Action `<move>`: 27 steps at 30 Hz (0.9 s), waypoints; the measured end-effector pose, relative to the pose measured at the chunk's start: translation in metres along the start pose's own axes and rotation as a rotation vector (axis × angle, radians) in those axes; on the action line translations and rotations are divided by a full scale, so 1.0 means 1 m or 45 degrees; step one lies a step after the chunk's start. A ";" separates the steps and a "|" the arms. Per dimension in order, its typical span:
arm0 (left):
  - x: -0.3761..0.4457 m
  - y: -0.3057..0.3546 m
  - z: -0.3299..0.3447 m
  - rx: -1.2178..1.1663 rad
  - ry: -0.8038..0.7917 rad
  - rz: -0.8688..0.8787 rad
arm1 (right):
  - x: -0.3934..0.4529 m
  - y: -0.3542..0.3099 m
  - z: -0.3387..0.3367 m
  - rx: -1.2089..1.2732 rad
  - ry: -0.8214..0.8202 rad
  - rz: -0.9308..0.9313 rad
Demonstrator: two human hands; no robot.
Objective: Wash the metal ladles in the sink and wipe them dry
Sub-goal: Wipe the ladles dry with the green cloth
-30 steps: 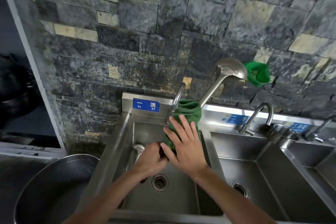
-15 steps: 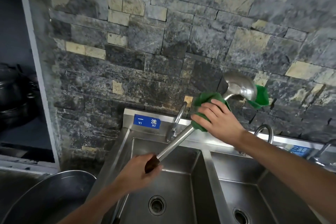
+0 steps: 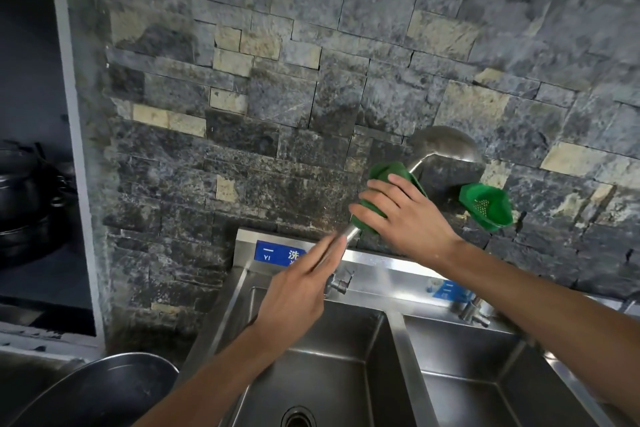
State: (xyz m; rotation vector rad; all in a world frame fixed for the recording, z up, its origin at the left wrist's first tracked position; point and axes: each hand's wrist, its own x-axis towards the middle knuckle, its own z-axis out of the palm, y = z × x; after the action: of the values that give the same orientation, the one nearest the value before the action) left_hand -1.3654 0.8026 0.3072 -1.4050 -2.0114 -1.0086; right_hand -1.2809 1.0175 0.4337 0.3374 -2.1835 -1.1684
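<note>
**Item: metal ladle, drying stage**

Status: judged to be past washing. The ladle (image 3: pixel 440 149) is held aloft over the left sink basin (image 3: pixel 332 367), angled up toward the stone wall (image 3: pixel 311 80), bowl uppermost. Wiping of the shaft appears under way; the bowl looks not yet reached. No other ladles can be seen, so what remains is uncertain.

Holds: right hand (image 3: pixel 401 215) grasps a green cloth (image 3: pixel 381 177) wrapped round the upper shaft. Left hand (image 3: pixel 298 295) lies along the lower handle, fingers extended and blurred; its hold cannot be told.

Materials: ladle of polished steel, round deep bowl, long slim shaft. Cloth soft, folded, matte. Basin brushed stainless, square-walled, round drain (image 3: pixel 298 419). Wall rough, irregular grey blocks.

Nearby: green plastic strainer (image 3: pixel 485 206) against wall; faucet (image 3: pixel 337 282); large steel bowl (image 3: pixel 104 388) lower left.
</note>
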 end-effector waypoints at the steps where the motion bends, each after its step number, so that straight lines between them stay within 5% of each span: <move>1: -0.001 0.001 0.000 -0.026 0.019 0.015 | -0.001 0.001 -0.002 -0.018 0.003 -0.012; 7: -0.008 0.005 0.006 -0.258 0.123 0.104 | -0.008 -0.046 -0.014 0.032 0.212 -0.049; 11: -0.028 -0.006 0.014 -0.334 0.089 0.089 | -0.016 -0.014 -0.004 -0.017 0.137 -0.184; 15: -0.037 -0.006 0.012 -0.311 0.072 0.001 | -0.022 0.043 0.000 -0.081 0.027 -0.102; 21: 0.017 0.016 0.007 -0.302 0.184 -0.167 | 0.001 0.017 -0.008 -0.019 0.142 0.085; 24: 0.044 0.027 -0.002 -0.573 0.236 -0.161 | 0.007 -0.023 -0.012 0.030 0.206 0.045; 27: 0.048 0.027 -0.012 -1.043 0.059 -0.280 | 0.004 -0.040 -0.014 0.019 0.299 0.022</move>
State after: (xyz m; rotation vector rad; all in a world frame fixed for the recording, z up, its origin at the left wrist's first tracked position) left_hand -1.3576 0.8261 0.3572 -1.5065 -1.8078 -2.1010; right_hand -1.2776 0.9834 0.4089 0.4382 -1.9877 -1.0468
